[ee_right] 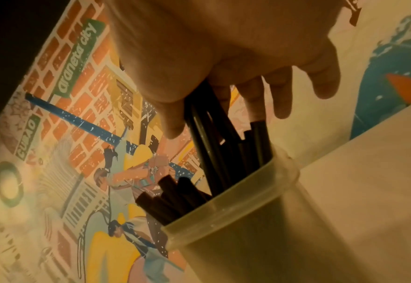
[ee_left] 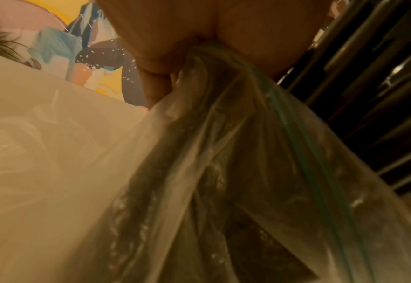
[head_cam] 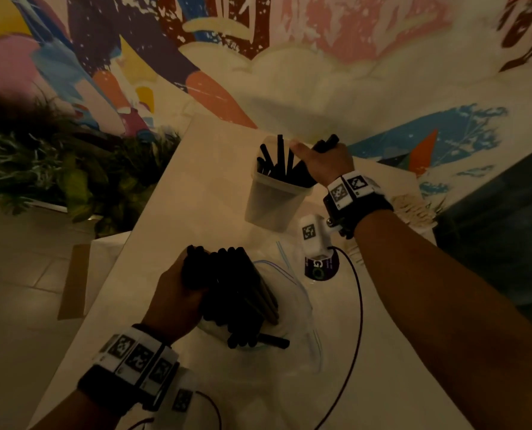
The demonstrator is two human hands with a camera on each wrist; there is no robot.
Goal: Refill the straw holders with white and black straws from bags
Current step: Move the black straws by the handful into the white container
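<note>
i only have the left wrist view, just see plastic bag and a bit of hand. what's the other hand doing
Observer: The right hand grips a small bunch of black straws and lowers them into a translucent straw holder.
Operator: is the holder empty otherwise
Observer: No, several black straws already stand in it, leaning at different angles.
Operator: ok and what's in the bag i'm holding
Observer: The left hand holds the clear bag bunched round a thick bundle of black straws, lying on the white table.
Operator: any white straws around
Observer: None that I can make out in any view.
</note>
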